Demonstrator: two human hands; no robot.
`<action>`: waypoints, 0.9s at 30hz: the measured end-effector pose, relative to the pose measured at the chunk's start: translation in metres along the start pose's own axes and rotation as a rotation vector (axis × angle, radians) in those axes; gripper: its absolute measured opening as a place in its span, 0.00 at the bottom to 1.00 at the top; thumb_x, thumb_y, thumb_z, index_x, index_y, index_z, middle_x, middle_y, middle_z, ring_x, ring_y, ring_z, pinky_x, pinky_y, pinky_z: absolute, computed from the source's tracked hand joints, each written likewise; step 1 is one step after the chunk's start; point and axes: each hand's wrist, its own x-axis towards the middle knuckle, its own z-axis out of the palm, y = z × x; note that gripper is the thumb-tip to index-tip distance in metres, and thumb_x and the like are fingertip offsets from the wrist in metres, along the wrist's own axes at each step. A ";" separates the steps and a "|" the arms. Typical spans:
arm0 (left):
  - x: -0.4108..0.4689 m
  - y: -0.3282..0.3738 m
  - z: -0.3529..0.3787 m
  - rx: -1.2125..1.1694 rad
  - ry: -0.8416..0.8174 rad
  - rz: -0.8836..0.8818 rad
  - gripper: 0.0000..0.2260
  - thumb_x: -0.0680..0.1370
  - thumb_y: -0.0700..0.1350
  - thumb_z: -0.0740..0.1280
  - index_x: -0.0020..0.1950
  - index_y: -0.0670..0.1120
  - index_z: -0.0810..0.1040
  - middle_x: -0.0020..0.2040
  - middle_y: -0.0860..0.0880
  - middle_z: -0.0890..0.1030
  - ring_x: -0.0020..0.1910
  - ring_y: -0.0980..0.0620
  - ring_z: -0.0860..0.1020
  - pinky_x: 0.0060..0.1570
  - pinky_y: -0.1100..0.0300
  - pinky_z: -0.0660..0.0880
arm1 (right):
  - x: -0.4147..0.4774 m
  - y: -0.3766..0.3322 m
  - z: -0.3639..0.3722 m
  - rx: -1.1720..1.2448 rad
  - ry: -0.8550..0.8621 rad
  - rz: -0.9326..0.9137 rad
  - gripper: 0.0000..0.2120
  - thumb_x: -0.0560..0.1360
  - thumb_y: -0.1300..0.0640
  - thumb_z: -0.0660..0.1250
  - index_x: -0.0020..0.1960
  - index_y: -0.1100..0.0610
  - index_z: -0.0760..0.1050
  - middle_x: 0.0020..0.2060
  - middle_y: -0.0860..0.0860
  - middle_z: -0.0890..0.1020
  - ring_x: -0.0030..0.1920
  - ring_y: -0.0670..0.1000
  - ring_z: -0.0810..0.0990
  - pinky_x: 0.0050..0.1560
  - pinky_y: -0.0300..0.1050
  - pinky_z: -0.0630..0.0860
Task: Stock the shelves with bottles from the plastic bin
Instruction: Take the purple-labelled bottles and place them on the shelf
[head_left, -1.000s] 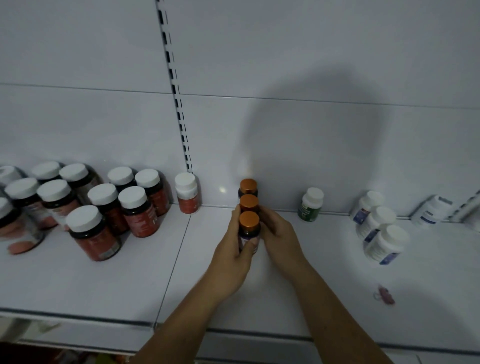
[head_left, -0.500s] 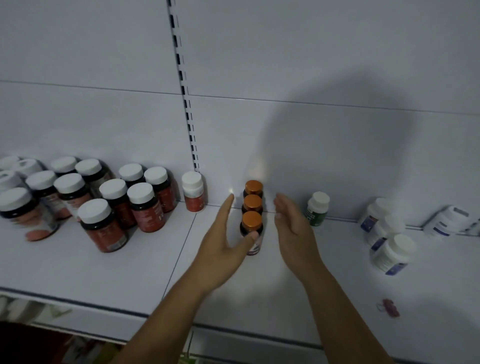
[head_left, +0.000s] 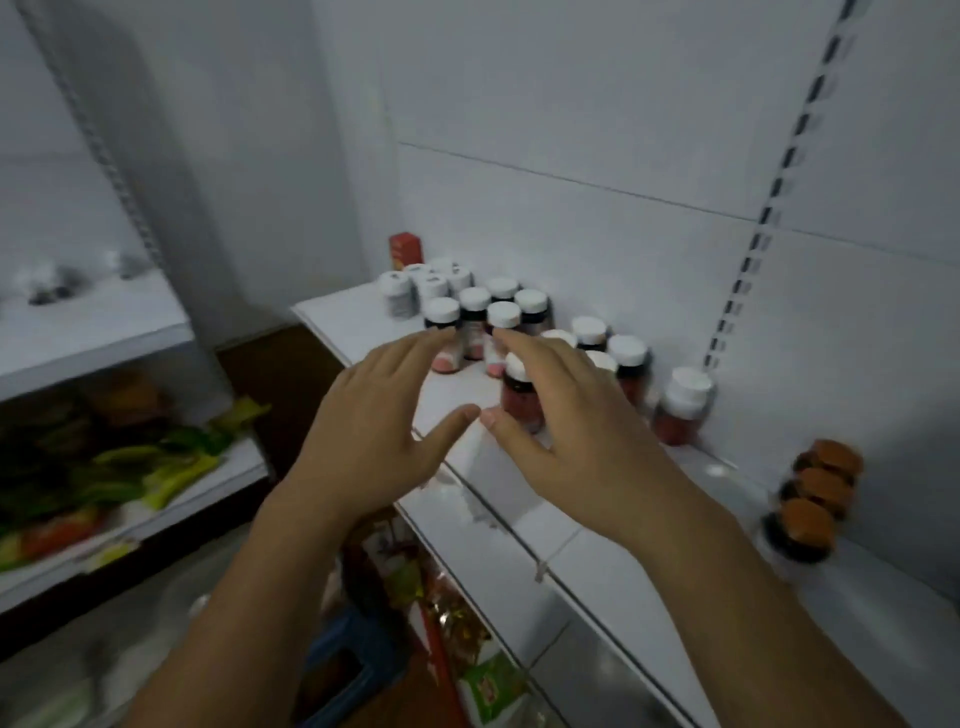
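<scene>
- The left hand (head_left: 374, 431) and right hand (head_left: 566, 426) hover over the front edge of the white shelf (head_left: 597, 571). Their fingers are straight and spread, the thumbs almost meet, and both grasp nothing.
- 3 orange-capped bottles (head_left: 815, 499) stand in 1 row on the shelf, well right of the hands and blurred.
- White-capped bottles (head_left: 524, 312) cluster behind the fingers; contact cannot be told.
- A red box (head_left: 405, 249) stands behind them.

white shelf (head_left: 337, 322) runs from 11 toward 5 o'clock. on it: white-capped bottles (head_left: 501, 313) clustered at 12, a red box (head_left: 405, 249) behind them by the wall, a lone bottle (head_left: 681, 405) at 2, three orange-capped bottles (head_left: 810, 517) in a row at 3.
</scene>
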 end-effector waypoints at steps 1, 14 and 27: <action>-0.017 -0.018 -0.010 0.061 -0.011 -0.074 0.34 0.80 0.70 0.59 0.83 0.57 0.60 0.80 0.55 0.68 0.78 0.51 0.68 0.73 0.44 0.71 | 0.011 -0.011 0.016 -0.003 -0.054 -0.051 0.31 0.83 0.41 0.64 0.82 0.46 0.59 0.77 0.45 0.69 0.75 0.47 0.65 0.76 0.52 0.65; -0.198 -0.217 -0.039 0.301 -0.201 -0.660 0.34 0.81 0.70 0.58 0.84 0.57 0.58 0.81 0.54 0.66 0.80 0.49 0.66 0.76 0.44 0.68 | 0.085 -0.112 0.269 -0.073 -0.541 -0.374 0.32 0.84 0.41 0.60 0.83 0.45 0.54 0.78 0.48 0.66 0.77 0.52 0.65 0.74 0.56 0.65; -0.232 -0.485 0.137 0.096 -0.719 -0.694 0.30 0.82 0.64 0.63 0.81 0.54 0.63 0.76 0.48 0.72 0.72 0.43 0.73 0.66 0.43 0.74 | 0.153 -0.080 0.555 -0.091 -0.904 0.082 0.31 0.82 0.44 0.66 0.81 0.53 0.63 0.73 0.55 0.73 0.68 0.59 0.76 0.63 0.54 0.77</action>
